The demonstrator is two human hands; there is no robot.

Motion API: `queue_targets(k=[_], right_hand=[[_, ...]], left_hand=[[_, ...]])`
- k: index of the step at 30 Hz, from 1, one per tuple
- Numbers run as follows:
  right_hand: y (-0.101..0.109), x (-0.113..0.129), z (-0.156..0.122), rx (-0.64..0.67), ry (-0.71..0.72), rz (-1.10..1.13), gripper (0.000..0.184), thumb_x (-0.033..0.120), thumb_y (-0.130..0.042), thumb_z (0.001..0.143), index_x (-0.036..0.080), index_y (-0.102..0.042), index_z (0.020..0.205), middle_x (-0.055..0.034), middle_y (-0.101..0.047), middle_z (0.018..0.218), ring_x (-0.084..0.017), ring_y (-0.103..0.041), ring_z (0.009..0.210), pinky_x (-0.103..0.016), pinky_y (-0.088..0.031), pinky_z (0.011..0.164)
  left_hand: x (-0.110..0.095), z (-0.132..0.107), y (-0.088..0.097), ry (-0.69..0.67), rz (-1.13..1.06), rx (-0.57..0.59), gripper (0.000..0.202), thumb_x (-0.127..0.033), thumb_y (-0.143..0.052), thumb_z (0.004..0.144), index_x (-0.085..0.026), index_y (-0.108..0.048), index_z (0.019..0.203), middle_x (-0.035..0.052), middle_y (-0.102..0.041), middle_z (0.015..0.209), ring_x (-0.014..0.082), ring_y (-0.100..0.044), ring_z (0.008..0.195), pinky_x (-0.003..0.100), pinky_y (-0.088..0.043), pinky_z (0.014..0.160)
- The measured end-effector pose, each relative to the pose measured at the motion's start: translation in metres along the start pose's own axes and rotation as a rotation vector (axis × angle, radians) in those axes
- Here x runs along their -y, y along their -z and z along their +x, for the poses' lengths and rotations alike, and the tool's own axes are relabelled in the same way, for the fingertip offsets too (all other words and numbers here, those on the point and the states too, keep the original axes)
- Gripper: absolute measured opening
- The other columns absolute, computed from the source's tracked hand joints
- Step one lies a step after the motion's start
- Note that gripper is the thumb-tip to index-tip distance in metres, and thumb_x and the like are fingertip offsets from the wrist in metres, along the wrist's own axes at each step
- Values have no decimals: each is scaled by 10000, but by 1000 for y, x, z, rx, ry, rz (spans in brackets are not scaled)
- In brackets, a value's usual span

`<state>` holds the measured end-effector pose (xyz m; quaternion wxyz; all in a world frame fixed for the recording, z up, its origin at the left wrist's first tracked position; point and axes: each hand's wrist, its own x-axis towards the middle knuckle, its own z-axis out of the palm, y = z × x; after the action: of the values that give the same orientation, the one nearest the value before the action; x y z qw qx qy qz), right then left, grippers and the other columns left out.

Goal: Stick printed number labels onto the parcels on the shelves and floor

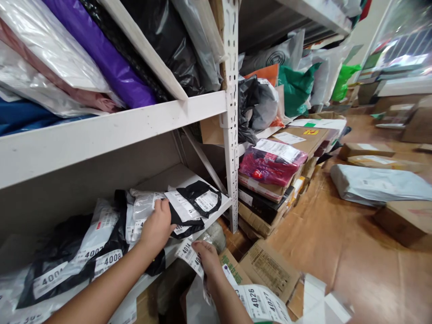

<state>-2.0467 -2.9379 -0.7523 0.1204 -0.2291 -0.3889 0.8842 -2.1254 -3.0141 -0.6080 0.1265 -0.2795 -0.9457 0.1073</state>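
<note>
My left hand [155, 228] reaches onto the lower shelf [189, 175] and rests, fingers curled, on a grey bagged parcel [143, 209] among several black and white bagged parcels with numbered labels. My right hand [207, 257] is below the shelf edge, fingers pinched on a strip of white numbered labels [189, 253]. The strip runs back along my forearm, where more labels [261, 303] read 4026 and 4027. Black parcels [101, 256] to the left carry labels such as 4007 and 4008.
The white metal rack has an upright post [231, 112] and an upper shelf [101, 135] packed with purple, black and clear bags. Stacked cardboard boxes [270, 189] and a red parcel stand right of the post. More boxes and a grey bag [378, 184] lie on the cardboard-covered floor.
</note>
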Motion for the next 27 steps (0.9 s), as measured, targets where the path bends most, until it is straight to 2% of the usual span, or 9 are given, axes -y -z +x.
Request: queue_targets(k=[2,3,6,9,12,15,20,24,27], right_hand=[[-3,8,-3,45,41,12,382,495,-762,506,172,-575,588,45,-505,461,-84,-392,425,-219,-276,458],[-4,12,-4,67,71,10,378,483,-767,513,171,-574,608,59,-483,460,-72,-367,425,-210,-260,459],[-6,22,-6,105,128,14,336,422,-765,545,188,-560,675,116,-373,405,-51,-256,393,-198,-196,436],[-6,26,-7,98,128,35,258,348,-746,565,186,-581,678,112,-390,406,-48,-255,391,-195,-180,433],[-10,25,-8,128,110,45,222,311,-772,536,154,-648,632,38,-551,488,-67,-408,448,-200,-269,470],[-21,25,-7,169,93,136,307,323,-822,506,165,-692,735,2,-665,600,-109,-540,534,-232,-389,556],[-41,25,9,174,24,167,502,318,-860,413,171,-696,864,14,-676,561,-146,-595,509,-272,-452,556],[-46,19,30,28,1,77,276,310,-801,487,144,-707,686,-11,-653,499,-178,-629,527,-286,-478,573],[-46,10,43,-65,33,46,141,278,-757,559,170,-682,611,-8,-645,484,-175,-627,513,-282,-481,563]], left_hand=[[10,-3,4,-114,-13,-145,406,-138,-638,758,-103,-545,1151,170,-567,1170,303,-570,1050,390,-475,860],[15,-4,4,-211,-24,-150,283,-120,-608,772,-143,-605,1053,135,-601,1132,300,-554,1072,408,-452,897],[31,0,-1,-445,-102,26,169,-107,-532,799,-198,-671,831,56,-688,936,257,-594,983,410,-427,920],[39,6,-9,-550,-206,201,286,-101,-462,802,-214,-686,938,37,-708,979,214,-624,944,347,-442,902],[38,13,-13,-532,-241,250,406,-94,-406,792,-237,-660,1074,35,-674,1128,212,-616,1014,313,-451,884],[35,22,-11,-478,-213,274,459,-88,-397,766,-250,-645,1117,44,-660,1120,217,-623,992,292,-457,843],[34,40,-8,-420,-216,332,429,-200,-358,849,-267,-579,1210,57,-645,1099,212,-619,973,279,-451,813],[33,51,-6,-412,-217,381,395,-267,-335,888,-266,-585,1194,66,-655,1116,217,-607,1007,287,-435,823],[32,55,-5,-427,-221,409,306,-338,-412,872,-254,-678,998,37,-695,1012,196,-625,926,252,-428,760]])
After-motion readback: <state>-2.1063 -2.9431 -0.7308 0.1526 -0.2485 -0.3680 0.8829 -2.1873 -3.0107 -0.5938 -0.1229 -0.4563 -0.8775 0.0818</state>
